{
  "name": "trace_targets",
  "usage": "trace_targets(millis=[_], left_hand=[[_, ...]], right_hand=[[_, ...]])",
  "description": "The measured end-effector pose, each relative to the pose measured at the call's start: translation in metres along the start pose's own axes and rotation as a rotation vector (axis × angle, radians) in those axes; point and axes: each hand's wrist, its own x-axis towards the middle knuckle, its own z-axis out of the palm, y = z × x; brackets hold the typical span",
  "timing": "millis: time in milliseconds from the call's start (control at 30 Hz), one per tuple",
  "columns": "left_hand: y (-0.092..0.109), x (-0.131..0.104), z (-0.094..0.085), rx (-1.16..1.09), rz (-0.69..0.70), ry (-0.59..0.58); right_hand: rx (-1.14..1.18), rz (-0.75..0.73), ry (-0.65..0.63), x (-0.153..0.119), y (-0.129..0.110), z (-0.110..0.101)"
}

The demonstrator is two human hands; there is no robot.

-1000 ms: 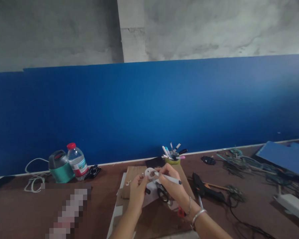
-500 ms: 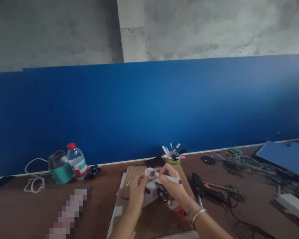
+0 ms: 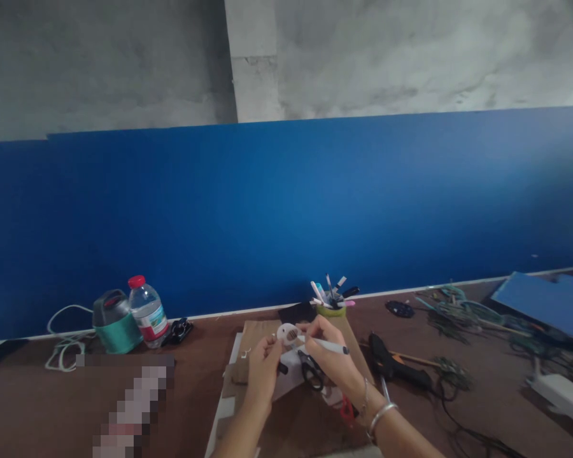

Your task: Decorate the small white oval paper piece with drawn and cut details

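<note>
Pinched between the fingers of my left hand (image 3: 263,369) is a small white paper cutout (image 3: 286,333) with dark marks on it. A dark pen cap (image 3: 282,368) also pokes out by that hand. My right hand (image 3: 332,356) is closed on a white marker (image 3: 333,346), its tip end close to the cutout and its dark end pointing right. Below the hands lie black-handled scissors (image 3: 312,372), a sheet of white paper (image 3: 289,375) and brown cardboard (image 3: 260,329). Something red (image 3: 347,410) lies under my right wrist.
A pen cup (image 3: 332,310) stands behind my hands. To the right are a black glue gun (image 3: 396,366) with a cable, green plant stems (image 3: 458,312) and a white power strip (image 3: 561,391). A water bottle (image 3: 149,315) and a teal container (image 3: 118,331) stand left.
The view has shifted very slightly. Both hands keep their holds, and nothing was let go or picked up.
</note>
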Motion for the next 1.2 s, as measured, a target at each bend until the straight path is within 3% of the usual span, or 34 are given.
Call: trace_targets(millis=[267,767,1200], left_hand=[[0.006,-0.003,0.002,-0.001,-0.034,0.028],[-0.003,0.001,0.000,0.048,-0.011,0.027],[-0.003,0.000,0.000,0.046,0.012,0.026]], right_hand=[[0.069,-0.020,-0.010,0.001,0.005,-0.001],[-0.080,-0.034,0.093,-0.003,-0.002,0.001],[-0.063,-0.041,0.070,-0.003,0.001,0.003]])
